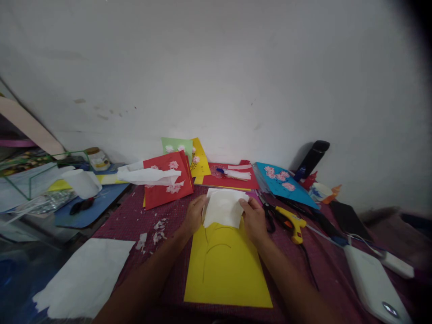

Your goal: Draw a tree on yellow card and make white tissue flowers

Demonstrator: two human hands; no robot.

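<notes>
Dim, soft light greys the wall (pixel 216 81); a shadow (pixel 301 154) falls left of the black tube (pixel 312 156); edges stretch and blur, far right corner dark.

Matt tissue (pixel 223 208), smooth yellow card (pixel 231 272)

Bkgd, per my remote feed: one plain off-white wall (pixel 216 67) fills the upper half of view. Surface cond.: matte, w/ tan scuffs (pixel 101 116) at L and a few small dark specks. Furniture: main table, far edge near wall, covered w/ a maroon woven cloth (pixel 332 265); cloth is creased at R. Adj. unit, L side: blue surface (pixel 65 220), rounded corner, gap betw. it and table. Upper L: beige strip (pixel 30 123), set diag. Lighting: dim, diffuse; wall brightest abv. table ctr., darker twd. upper edges. Extreme upper R reads black. Lower L is too dark for me to ID floor.
</notes>
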